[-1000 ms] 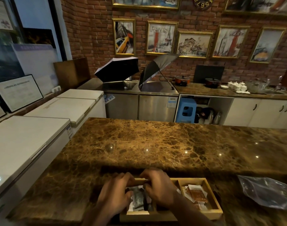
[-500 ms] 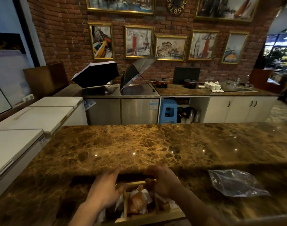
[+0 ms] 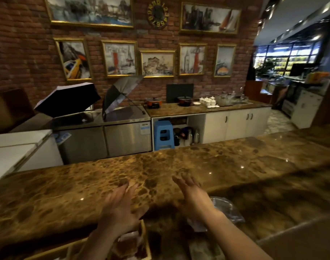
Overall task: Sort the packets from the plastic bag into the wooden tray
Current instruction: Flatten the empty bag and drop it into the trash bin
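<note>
My left hand [image 3: 121,207] and my right hand [image 3: 193,196]: both raised over brown marbled stone counter [image 3: 179,166], fingers spread, palms empty, gripping nothing.

Light wooden tray with dividers [image 3: 144,239] at bottom edge under left wrist; small paper packets [image 3: 129,244] lying inside, blurred.

Crumpled clear plastic bag [image 3: 227,209] just beside right wrist, on counter.

Packets likely light, thin, floppy; pinch by edge.

Packet direction and long axis: cannot tell. Tray's visible wall runs away from me.
</note>
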`<state>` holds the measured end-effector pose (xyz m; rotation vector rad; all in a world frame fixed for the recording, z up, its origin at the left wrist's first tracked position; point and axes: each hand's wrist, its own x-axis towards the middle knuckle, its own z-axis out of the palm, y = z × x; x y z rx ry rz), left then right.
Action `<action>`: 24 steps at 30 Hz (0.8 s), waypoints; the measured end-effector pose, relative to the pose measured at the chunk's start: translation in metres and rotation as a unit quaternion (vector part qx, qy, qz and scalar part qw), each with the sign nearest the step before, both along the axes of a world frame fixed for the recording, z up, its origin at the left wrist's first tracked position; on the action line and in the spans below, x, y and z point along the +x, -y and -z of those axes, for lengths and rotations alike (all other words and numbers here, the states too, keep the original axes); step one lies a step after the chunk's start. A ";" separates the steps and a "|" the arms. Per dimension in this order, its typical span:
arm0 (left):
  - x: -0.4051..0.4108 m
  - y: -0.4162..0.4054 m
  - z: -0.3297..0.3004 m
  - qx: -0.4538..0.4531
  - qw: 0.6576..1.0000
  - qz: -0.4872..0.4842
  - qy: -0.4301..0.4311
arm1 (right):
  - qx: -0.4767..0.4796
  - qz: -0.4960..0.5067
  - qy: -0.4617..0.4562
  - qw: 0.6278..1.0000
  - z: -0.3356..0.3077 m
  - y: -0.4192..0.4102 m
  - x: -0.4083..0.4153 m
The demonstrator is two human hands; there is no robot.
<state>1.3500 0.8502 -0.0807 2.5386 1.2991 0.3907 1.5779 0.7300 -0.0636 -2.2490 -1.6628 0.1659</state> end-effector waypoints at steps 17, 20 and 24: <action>0.173 0.076 0.041 -0.052 0.983 0.145 -0.101 | -0.158 0.087 -0.085 0.980 0.062 0.090 0.153; 0.180 0.082 0.052 -0.066 0.976 0.151 -0.139 | -0.183 0.077 -0.095 0.975 0.073 0.096 0.157; 0.179 0.083 0.063 -0.066 0.974 0.151 -0.158 | -0.170 0.071 -0.073 0.980 0.082 0.099 0.160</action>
